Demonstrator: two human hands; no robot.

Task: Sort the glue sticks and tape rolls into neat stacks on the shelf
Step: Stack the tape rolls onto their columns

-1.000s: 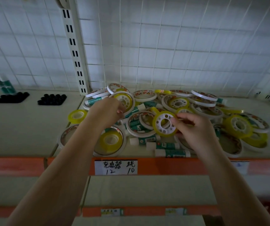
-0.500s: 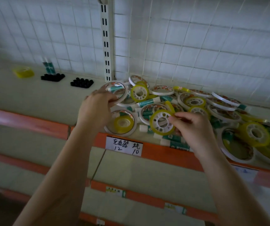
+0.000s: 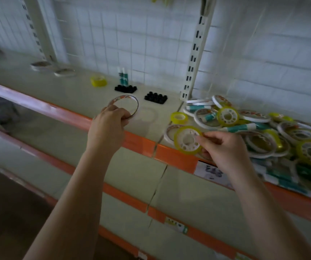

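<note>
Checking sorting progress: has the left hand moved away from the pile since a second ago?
Yes. The left hand, holding a thin tape ring, has moved left of the slotted upright.

Retail shop, stationery aisle: orange-edged metal shelving running in tiers, slotted white uprights standing against a wire grid back panel, handwritten price label hanging on the shelf edge, tape rolls lying heaped as stock.

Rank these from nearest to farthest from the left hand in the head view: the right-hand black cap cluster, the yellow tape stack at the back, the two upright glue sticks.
From the left hand:
1. Right-hand black cap cluster, back right.
2. Two upright glue sticks and yellow tape stack, against the back: too close to call.
</note>
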